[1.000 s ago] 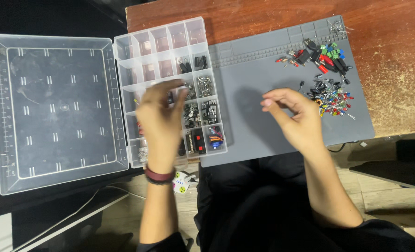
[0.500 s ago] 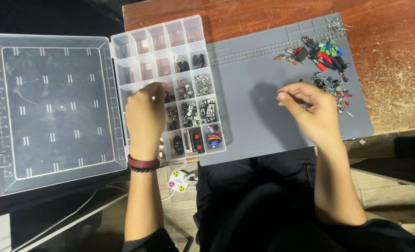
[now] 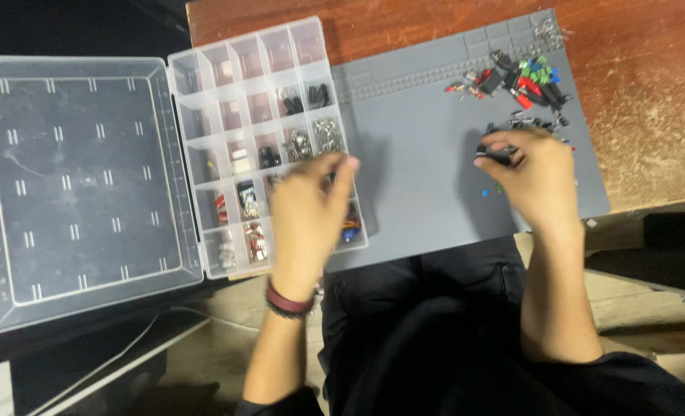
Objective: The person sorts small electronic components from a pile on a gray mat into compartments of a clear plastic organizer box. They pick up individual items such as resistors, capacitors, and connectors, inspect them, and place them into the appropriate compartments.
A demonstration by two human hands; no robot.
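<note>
My left hand (image 3: 308, 212) hovers over the lower right compartments of a clear plastic organizer box (image 3: 234, 77). Its fingers are curled with the tips close together, and blur hides whether they pinch anything. My right hand (image 3: 535, 181) is over the grey work mat (image 3: 419, 177), its fingertips pinched on a small black part (image 3: 495, 156). It sits just below a pile of small black, red, green and blue components (image 3: 523, 77) at the mat's far right corner.
The box's clear lid (image 3: 80, 185) lies open flat to the left. Several compartments hold small metal and black parts. The mat rests on a reddish wooden table (image 3: 650, 92). A few tiny coloured bits (image 3: 485, 190) lie on the mat near my right hand.
My right hand reached toward the component pile and now pinches a black part. My left hand shifted left over the box, then back right over its lower compartments.
</note>
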